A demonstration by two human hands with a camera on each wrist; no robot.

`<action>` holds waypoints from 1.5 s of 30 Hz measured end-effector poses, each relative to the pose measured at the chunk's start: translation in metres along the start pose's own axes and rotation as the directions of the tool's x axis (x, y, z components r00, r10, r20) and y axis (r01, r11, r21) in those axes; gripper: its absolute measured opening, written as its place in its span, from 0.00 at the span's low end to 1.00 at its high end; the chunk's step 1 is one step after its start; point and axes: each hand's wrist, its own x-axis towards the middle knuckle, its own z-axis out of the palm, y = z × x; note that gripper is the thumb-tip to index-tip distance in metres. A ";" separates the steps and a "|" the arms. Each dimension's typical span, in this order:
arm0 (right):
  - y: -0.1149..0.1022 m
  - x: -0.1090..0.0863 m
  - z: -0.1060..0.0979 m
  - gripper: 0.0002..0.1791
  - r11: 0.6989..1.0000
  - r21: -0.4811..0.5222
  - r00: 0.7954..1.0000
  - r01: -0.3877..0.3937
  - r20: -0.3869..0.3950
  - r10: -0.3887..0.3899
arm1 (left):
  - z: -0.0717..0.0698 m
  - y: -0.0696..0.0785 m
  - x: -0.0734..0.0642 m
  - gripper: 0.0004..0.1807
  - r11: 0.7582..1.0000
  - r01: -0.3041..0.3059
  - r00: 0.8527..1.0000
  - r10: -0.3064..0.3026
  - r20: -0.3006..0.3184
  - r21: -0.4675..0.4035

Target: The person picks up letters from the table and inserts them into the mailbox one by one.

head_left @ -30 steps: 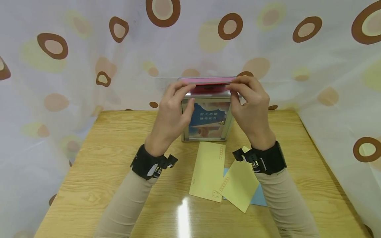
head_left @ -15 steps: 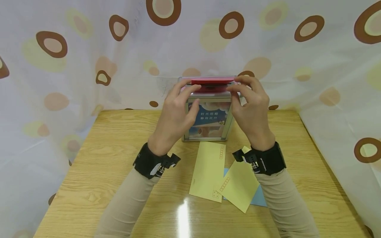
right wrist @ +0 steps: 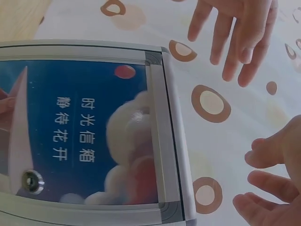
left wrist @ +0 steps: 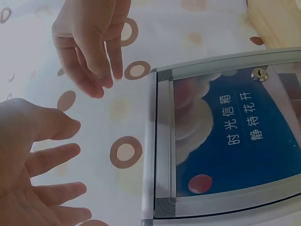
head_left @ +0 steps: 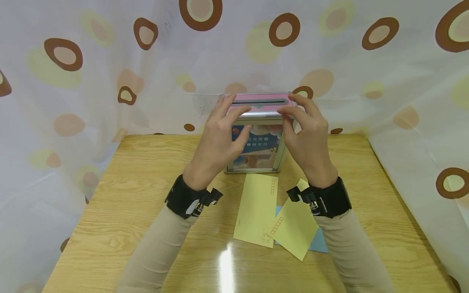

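A mailbox [head_left: 256, 140] with a silver frame, a blue picture front and a small lock stands upright at the back of the table. The slot [head_left: 260, 101] in its pink top shows as a dark line. My left hand [head_left: 216, 144] hovers by the top's left side, fingers spread and holding nothing. Opposite it, my right hand [head_left: 309, 142] hovers by the right side, its fingers loosely bent with nothing between them. Both wrist views show the hands apart from the mailbox [left wrist: 235, 136], with bare fingers [right wrist: 268, 188].
In front of the mailbox lies a yellow envelope [head_left: 254, 211]. To its right, a second yellow envelope [head_left: 294, 230] lies slantwise over a blue envelope [head_left: 320, 242]. A spotted cloth [head_left: 165, 73] hangs behind and beside the wooden table [head_left: 146, 183].
The red envelope at the slot has gone down out of sight, leaving the slot visible. My left hand has released it and shifted slightly right; my right hand's fingers have let go too.
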 end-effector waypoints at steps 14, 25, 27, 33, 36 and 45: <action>-0.013 -0.074 -0.018 0.22 0.999 -0.015 0.988 -0.043 0.147 0.045 | 0.023 0.014 -0.067 0.38 0.983 0.018 0.996 -0.032 0.078 0.183; -0.005 -0.147 -0.031 0.41 0.970 -0.117 0.919 -0.213 0.313 0.240 | 0.046 0.008 -0.134 0.51 0.935 0.170 0.915 -0.267 0.301 0.310; -0.005 -0.159 -0.028 0.44 0.967 -0.144 0.908 -0.210 0.338 0.248 | 0.053 0.007 -0.147 0.53 0.924 0.183 0.886 -0.303 0.352 0.335; -0.008 -0.195 -0.021 0.52 0.940 -0.249 0.846 -0.235 0.423 0.324 | 0.072 0.006 -0.181 0.58 0.896 0.170 0.815 -0.362 0.453 0.410; -0.011 -0.212 -0.019 0.53 0.923 -0.293 0.801 -0.250 0.472 0.367 | 0.078 0.007 -0.195 0.59 0.895 0.179 0.796 -0.376 0.474 0.409; -0.010 -0.237 -0.024 0.62 0.866 -0.404 0.681 -0.294 0.548 0.486 | 0.081 0.010 -0.218 0.59 0.899 0.209 0.778 -0.391 0.492 0.384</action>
